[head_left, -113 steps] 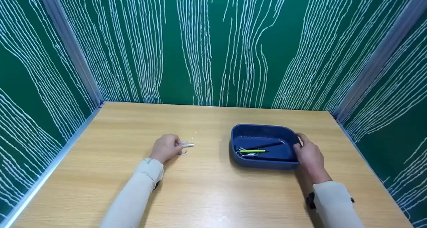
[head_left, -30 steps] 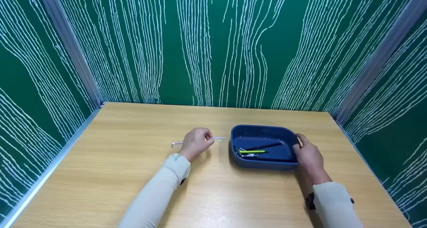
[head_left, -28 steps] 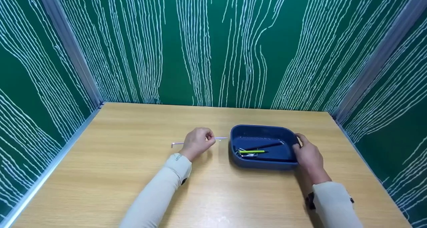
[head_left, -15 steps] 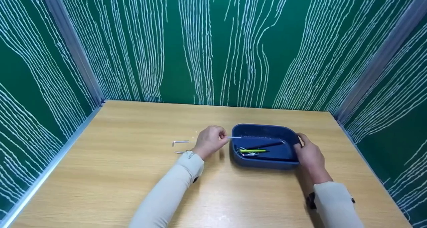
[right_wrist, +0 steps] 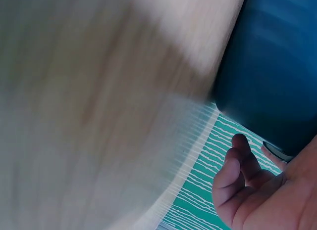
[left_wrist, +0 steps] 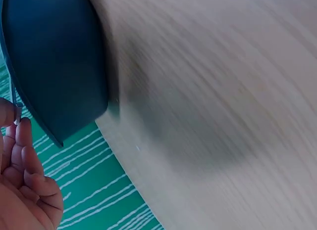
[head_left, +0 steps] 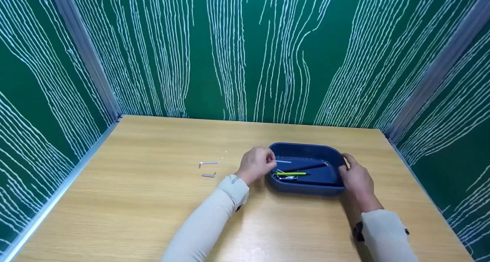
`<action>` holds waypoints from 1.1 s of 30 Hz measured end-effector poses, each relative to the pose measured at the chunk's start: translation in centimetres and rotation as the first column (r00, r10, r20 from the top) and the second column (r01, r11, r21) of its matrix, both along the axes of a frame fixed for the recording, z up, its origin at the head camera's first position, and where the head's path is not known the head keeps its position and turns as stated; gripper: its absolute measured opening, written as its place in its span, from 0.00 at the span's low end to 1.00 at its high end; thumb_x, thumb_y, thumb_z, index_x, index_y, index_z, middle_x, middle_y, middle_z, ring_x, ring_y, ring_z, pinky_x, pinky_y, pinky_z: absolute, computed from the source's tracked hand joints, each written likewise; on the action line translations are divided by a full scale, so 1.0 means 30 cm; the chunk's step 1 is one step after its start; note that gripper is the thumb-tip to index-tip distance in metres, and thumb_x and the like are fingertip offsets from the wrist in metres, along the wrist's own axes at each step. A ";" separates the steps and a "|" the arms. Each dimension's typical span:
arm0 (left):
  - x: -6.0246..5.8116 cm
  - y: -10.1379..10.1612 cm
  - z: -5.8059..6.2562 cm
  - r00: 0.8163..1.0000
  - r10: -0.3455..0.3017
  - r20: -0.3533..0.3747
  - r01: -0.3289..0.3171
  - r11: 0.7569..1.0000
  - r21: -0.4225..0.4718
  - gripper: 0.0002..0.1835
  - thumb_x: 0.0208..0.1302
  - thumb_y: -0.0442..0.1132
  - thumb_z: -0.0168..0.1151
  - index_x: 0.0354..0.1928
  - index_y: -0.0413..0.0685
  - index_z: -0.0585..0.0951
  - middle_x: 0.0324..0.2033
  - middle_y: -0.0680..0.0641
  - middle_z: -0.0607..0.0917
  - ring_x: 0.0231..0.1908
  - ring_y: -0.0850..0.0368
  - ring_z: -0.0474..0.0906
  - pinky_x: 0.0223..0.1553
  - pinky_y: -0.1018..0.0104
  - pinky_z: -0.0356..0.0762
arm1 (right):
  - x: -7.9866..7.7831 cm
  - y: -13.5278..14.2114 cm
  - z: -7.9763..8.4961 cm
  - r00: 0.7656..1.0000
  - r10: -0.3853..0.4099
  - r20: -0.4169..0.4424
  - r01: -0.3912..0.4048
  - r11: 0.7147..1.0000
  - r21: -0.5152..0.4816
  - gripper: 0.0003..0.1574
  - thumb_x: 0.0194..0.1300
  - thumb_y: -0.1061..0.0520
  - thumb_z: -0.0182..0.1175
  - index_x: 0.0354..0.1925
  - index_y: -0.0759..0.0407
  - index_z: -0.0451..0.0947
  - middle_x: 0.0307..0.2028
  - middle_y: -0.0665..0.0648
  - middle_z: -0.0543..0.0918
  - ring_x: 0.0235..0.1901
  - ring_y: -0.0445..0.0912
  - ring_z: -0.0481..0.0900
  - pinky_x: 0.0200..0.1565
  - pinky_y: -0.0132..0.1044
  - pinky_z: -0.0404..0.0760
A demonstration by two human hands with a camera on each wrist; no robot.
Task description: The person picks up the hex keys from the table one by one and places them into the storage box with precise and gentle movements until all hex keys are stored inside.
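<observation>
My left hand point(head_left: 256, 165) is at the left rim of the dark blue bin point(head_left: 306, 190), pinching a thin metal hex key point(head_left: 283, 161) between thumb and fingertips. The key's long arm points right, over the bin's inside. In the left wrist view, its short end point(left_wrist: 19, 111) shows at the fingertips, beside the bin's wall point(left_wrist: 54, 67). My right hand point(head_left: 359, 181) grips the bin's right end, its thumb at the rim. Inside the bin lie a yellow-green pen point(head_left: 293, 173), a dark stick-like item point(head_left: 310, 166) and small metal pieces point(head_left: 281, 177).
Two L-shaped hex keys lie on the wooden table to the left, one farther back point(head_left: 208, 162) and one nearer point(head_left: 208, 175). Tiny white specks point(head_left: 226, 151) sit near them. A green panel point(head_left: 252, 63) with wavy white lines stands behind the table point(head_left: 115, 200).
From the group of hex keys, my left hand has moved right to the bin, carrying one key over its left rim. Two keys stay on the table. My right hand keeps its grip.
</observation>
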State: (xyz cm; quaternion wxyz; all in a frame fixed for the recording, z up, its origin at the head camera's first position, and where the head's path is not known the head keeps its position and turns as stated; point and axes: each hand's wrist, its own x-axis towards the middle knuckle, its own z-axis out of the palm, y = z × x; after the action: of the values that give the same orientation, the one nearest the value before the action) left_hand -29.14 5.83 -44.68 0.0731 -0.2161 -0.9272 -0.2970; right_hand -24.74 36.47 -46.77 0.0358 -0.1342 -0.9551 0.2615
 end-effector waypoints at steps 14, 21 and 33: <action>0.012 0.038 -0.020 0.998 0.008 0.069 -0.008 1.000 0.005 0.04 0.50 0.46 0.61 0.23 0.60 0.76 0.19 0.59 0.74 0.24 0.64 0.69 0.26 0.74 0.67 | -0.003 0.001 0.008 1.000 -0.005 0.028 0.006 1.000 -0.031 0.31 0.66 0.47 0.36 0.66 0.47 0.46 0.59 0.69 0.62 0.44 0.58 0.66 0.41 0.51 0.67; 0.015 0.052 -0.026 1.000 0.011 0.027 -0.009 0.999 -0.050 0.04 0.49 0.46 0.60 0.21 0.60 0.77 0.16 0.61 0.74 0.22 0.66 0.70 0.22 0.74 0.66 | -0.001 0.004 0.002 0.999 0.010 -0.042 -0.009 1.000 0.026 0.30 0.65 0.49 0.38 0.64 0.50 0.51 0.56 0.71 0.66 0.43 0.59 0.70 0.39 0.54 0.70; 0.016 0.072 -0.032 0.993 0.023 0.117 -0.019 0.999 -0.040 0.05 0.47 0.46 0.63 0.20 0.59 0.77 0.17 0.61 0.75 0.23 0.64 0.71 0.25 0.72 0.68 | -0.007 0.007 0.000 1.000 0.000 -0.013 0.000 1.000 0.012 0.31 0.65 0.48 0.38 0.65 0.51 0.50 0.59 0.70 0.62 0.49 0.60 0.68 0.48 0.59 0.65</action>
State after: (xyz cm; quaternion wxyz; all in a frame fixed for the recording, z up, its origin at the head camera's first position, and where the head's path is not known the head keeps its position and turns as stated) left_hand -28.67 8.00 -45.65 0.0173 -0.1899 -0.9377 -0.2904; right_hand -24.94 36.68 -46.77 0.0427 -0.1323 -0.9564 0.2568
